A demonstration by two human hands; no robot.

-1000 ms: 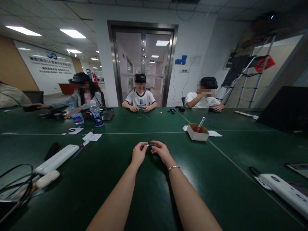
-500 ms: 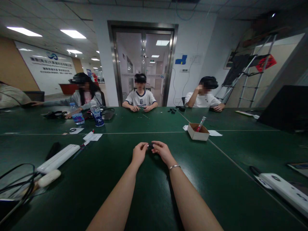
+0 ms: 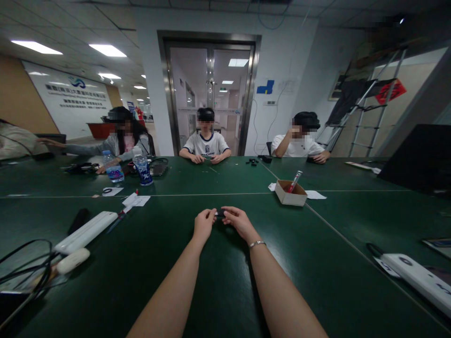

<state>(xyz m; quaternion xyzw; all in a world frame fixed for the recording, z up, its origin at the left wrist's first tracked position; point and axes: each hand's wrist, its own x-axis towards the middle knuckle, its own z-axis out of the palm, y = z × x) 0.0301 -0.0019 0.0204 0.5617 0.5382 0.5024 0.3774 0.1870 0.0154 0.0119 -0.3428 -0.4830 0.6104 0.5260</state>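
A small dark object (image 3: 220, 213) spans the gap between my two hands, just above the green table (image 3: 225, 281). It is too small to name. My left hand (image 3: 204, 224) pinches its left end, where a light bit shows near the fingertips. On its right end the fingers of my right hand (image 3: 238, 221) are closed, with a metal bracelet (image 3: 257, 244) on that wrist. Both forearms reach forward from the bottom edge. Parts of the object are hidden by the fingers.
An open cardboard box (image 3: 291, 197) holding a red-and-clear tube (image 3: 295, 181) stands ahead to the right. White power strips (image 3: 86, 232) lie left and right, cables (image 3: 35, 263) at far left. Two bottles (image 3: 143, 169) stand front left. People (image 3: 205, 141) sit across the table.
Between my hands a little more of the small dark object's light left end shows. Both hands stay in nearly the same place. At far left, a co-worker's outstretched hand has lifted slightly.
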